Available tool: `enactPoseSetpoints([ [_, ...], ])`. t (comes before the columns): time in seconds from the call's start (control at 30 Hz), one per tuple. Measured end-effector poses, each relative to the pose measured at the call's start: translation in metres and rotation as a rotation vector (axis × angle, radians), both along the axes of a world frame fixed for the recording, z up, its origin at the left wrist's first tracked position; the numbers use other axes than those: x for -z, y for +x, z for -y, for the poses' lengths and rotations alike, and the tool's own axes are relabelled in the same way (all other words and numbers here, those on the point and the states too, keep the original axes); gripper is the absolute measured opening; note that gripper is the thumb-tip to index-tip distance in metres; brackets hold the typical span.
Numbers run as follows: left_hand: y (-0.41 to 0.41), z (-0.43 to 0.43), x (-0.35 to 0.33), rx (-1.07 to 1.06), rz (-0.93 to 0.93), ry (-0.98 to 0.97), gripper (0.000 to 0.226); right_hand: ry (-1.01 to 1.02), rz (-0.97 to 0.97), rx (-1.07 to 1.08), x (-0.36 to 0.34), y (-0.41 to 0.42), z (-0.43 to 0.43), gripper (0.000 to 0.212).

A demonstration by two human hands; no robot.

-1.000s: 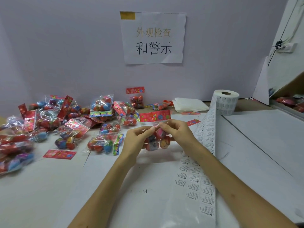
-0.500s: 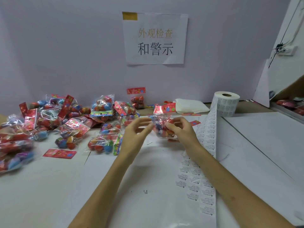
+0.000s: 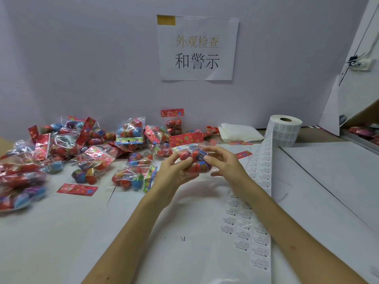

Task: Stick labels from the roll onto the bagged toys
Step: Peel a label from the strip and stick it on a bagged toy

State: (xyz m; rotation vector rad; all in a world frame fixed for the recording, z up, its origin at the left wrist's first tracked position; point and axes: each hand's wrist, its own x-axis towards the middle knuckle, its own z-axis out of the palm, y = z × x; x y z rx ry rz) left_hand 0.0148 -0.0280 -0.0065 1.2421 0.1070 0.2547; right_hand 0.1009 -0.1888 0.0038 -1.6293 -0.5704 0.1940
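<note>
White table [image 3: 61, 232], left hand [image 3: 175, 174], right hand [image 3: 225, 162] gripping bagged toy [image 3: 185, 155]

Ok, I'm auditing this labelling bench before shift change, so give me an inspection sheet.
Surface: white table with paper sheets laid on it.
Job's things: bag held above the table; label roll upright at right rear, its strip trailing toward the camera; pile of bags at left.
Clutter: loose red card; folded white sheets beside the roll.
Hands: left hand and right hand both grip the bag.
Cables: wires run to a socket on the right wall.
Surroundings: sign on the back wall.
</note>
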Motion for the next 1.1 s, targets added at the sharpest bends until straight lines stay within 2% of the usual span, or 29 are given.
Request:
enactPoseSetpoints([
  [0.17,-0.001,-0.001,0.0,0.05,-0.016,-0.125,0.028,0.043,-0.043,0.012,0.001,0.001,-0.001,0.031],
  [0.33,0.001,0.0,0.004,-0.194,-0.103,0.073,0.033,-0.053,0.095,0.034,0.003,0.003,0.002,0.045],
  [0.4,0.002,-0.001,0.005,-0.274,-0.135,0.161,0.04,-0.183,0.313,0.181,0.002,0.007,0.004,0.043],
  [0.47,0.002,-0.003,0.007,-0.326,-0.144,0.242,0.049,-0.23,0.504,0.456,-0.002,0.013,0.011,0.04],
  [0.57,0.003,-0.004,0.011,-0.411,-0.139,0.478,0.059,-0.25,0.542,0.822,-0.01,0.023,0.031,0.052],
  [0.67,0.003,-0.002,0.014,-0.501,-0.13,0.736,0.068,-0.351,0.464,0.95,-0.008,0.034,0.047,0.073],
  [0.77,0.003,-0.001,0.015,-0.578,-0.127,0.899,0.075,-0.304,0.287,0.856,-0.004,0.043,0.054,0.089],
  [0.87,0.002,-0.003,0.013,-0.653,-0.056,0.963,0.071,-0.085,-0.041,0.722,-0.003,0.047,0.052,0.086],
  [0.97,0.001,-0.003,0.009,-0.701,0.032,0.911,0.058,0.071,-0.279,0.466,-0.003,0.043,0.041,0.06],
  [1.07,0.0,-0.001,0.005,-0.722,0.108,0.844,0.043,-0.054,-0.369,0.088,-0.003,0.031,0.029,0.011],
  [1.1,0.0,-0.001,0.004,-0.713,0.13,0.808,0.036,-0.108,-0.369,-0.038,-0.002,0.027,0.027,0.01],
])
